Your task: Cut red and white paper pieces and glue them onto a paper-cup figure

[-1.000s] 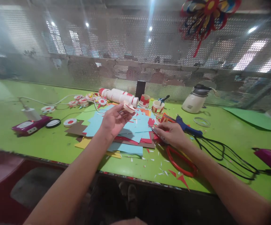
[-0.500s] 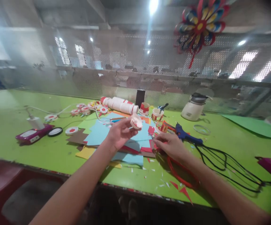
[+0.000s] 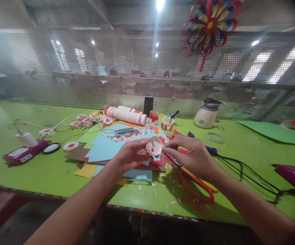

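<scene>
We record the red-handled scissors (image 3: 188,177) lying nearest us on the green table (image 3: 35,163), just right of the stack of coloured paper sheets (image 3: 106,146). Above that stack's right edge, our left hand (image 3: 130,157) and right hand (image 3: 193,153) meet, fingertips pinched on a small white paper cup (image 3: 154,147) with red marks, held clear of the table. Beyond the stack lies a white-and-red roll (image 3: 127,115); right of it stands a white jug (image 3: 205,114). Far left of the stack sits a magenta device (image 3: 23,153).
</scene>
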The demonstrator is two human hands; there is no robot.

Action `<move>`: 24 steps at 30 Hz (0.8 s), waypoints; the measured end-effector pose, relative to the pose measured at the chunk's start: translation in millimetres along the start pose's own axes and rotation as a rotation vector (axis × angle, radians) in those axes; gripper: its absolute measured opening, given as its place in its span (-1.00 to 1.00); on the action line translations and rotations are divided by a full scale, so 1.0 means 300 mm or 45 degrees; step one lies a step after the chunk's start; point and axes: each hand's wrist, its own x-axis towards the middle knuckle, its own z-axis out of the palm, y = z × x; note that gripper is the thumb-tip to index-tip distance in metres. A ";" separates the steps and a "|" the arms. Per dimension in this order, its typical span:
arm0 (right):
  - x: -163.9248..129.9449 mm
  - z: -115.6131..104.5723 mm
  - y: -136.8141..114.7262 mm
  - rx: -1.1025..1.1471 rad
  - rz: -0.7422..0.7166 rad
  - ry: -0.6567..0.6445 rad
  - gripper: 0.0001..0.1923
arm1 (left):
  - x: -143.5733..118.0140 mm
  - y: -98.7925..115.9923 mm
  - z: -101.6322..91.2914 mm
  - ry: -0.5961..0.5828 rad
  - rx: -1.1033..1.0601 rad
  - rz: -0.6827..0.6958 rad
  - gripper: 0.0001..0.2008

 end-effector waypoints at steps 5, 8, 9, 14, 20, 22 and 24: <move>0.027 -0.007 -0.045 -0.382 -0.143 -0.172 -0.82 | 0.002 -0.020 -0.010 -0.099 0.053 -0.014 -0.77; 0.040 0.009 -0.046 -0.468 -0.151 -0.278 -0.87 | 0.003 -0.023 -0.008 -0.139 0.059 -0.030 -0.74; 0.043 0.015 -0.045 -0.465 -0.153 -0.303 -0.88 | 0.003 -0.023 -0.007 -0.146 0.050 -0.042 -0.74; 0.048 0.041 -0.033 -0.435 -0.133 -0.375 -0.84 | 0.011 -0.030 -0.011 -0.241 -0.024 -0.053 -0.81; 0.053 0.051 -0.029 -0.485 -0.112 -0.329 -0.81 | 0.016 -0.031 -0.014 -0.160 0.000 -0.041 -0.80; 0.053 0.054 -0.030 -0.505 -0.094 -0.326 -0.79 | 0.015 -0.029 -0.014 -0.148 0.005 -0.027 -0.80; 0.052 0.055 -0.030 -0.484 -0.079 -0.311 -0.78 | 0.015 -0.027 -0.015 -0.146 -0.004 -0.001 -0.79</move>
